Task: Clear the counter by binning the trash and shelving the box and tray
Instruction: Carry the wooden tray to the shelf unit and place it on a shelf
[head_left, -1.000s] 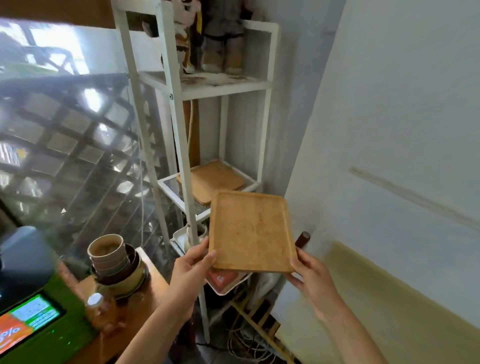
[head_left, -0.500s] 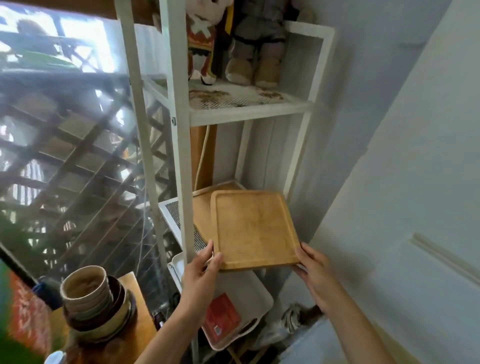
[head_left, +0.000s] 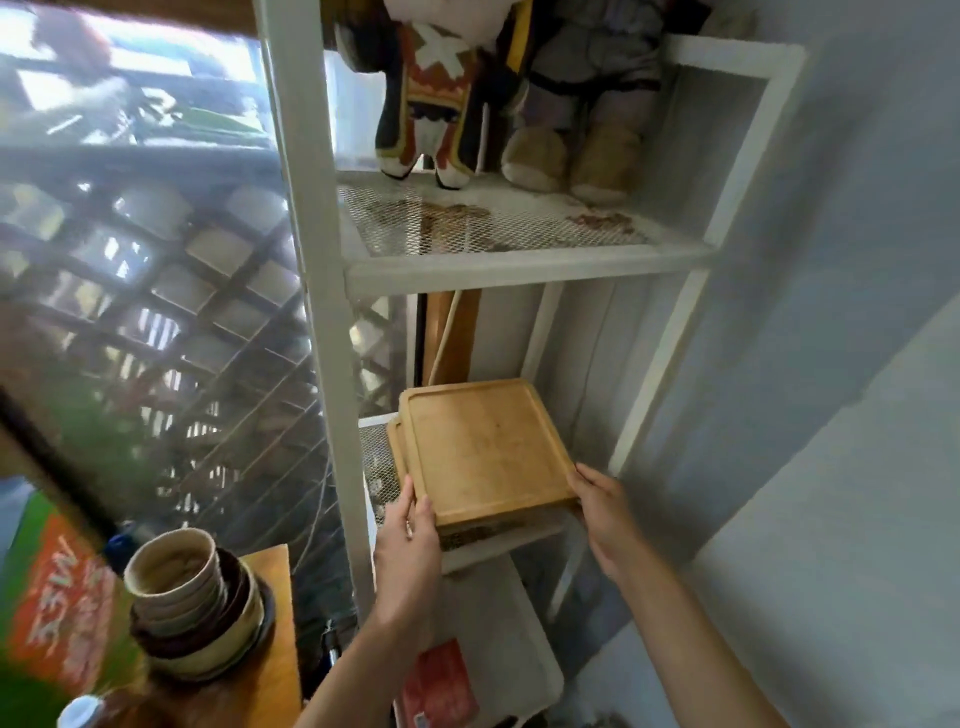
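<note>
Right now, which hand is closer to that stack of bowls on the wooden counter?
Left. The left hand grips the wooden tray's near-left corner, on the side facing the stack of bowls. The right hand holds the tray's right corner, farther away.

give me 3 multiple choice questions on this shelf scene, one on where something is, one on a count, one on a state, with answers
1. Where is the wooden tray that the hands hold?
A. on the middle shelf, over another wooden tray
B. on the top shelf beside the toys
C. on the counter by the bowls

2. How many plush toys stand on the top shelf?
A. none
B. two
C. five

3. What are the hands doing?
A. both hang free
B. only the right hand touches the tray
C. the left hand and right hand hold the tray's near corners

Answers: 1 A, a second tray edge shows beneath it on the left. 2 B, two plush toys stand side by side. 3 C, fingers meet both near corners.
</note>
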